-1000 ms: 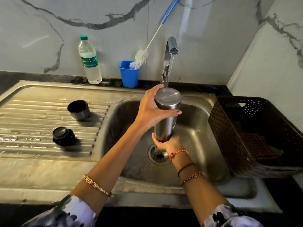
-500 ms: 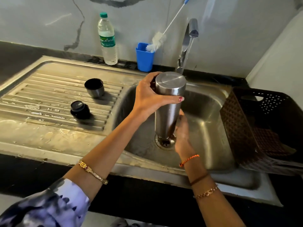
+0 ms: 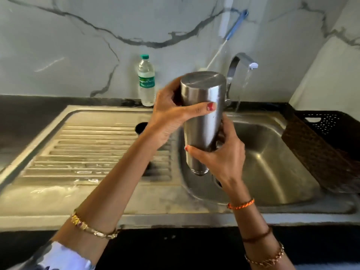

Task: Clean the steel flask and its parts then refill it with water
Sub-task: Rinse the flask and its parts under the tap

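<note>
- The steel flask (image 3: 202, 121) is held upside down over the left edge of the sink basin (image 3: 272, 162), flat base up, mouth pointing down toward the basin, tilted a little.
- The left hand (image 3: 169, 115) wraps the flask near its upturned base; its fingers (image 3: 196, 110) are closed around the body, thumb across the front with a red nail showing.
- The right hand (image 3: 224, 158) grips the lower part of the flask from the right side, fingers curled around the metal just above the mouth.
- The tap (image 3: 241, 63) behind the flask is running; a thin stream of water (image 3: 243, 86) falls to the right of the flask and does not touch it.
- On the ribbed drainboard (image 3: 93, 152) to the left, a dark cup-like part (image 3: 141, 128) shows only partly behind the left wrist; what it is exactly cannot be told.
- A plastic water bottle (image 3: 146, 80) with a green cap stands upright against the marble wall, behind the drainboard.
- A bottle brush (image 3: 231, 34) with a blue handle leans against the wall behind the flask; its lower end is hidden.
- A dark perforated basket (image 3: 321, 137) sits at the right edge of the sink.
- Both wrists carry bracelets, and the frame is slightly blurred.
</note>
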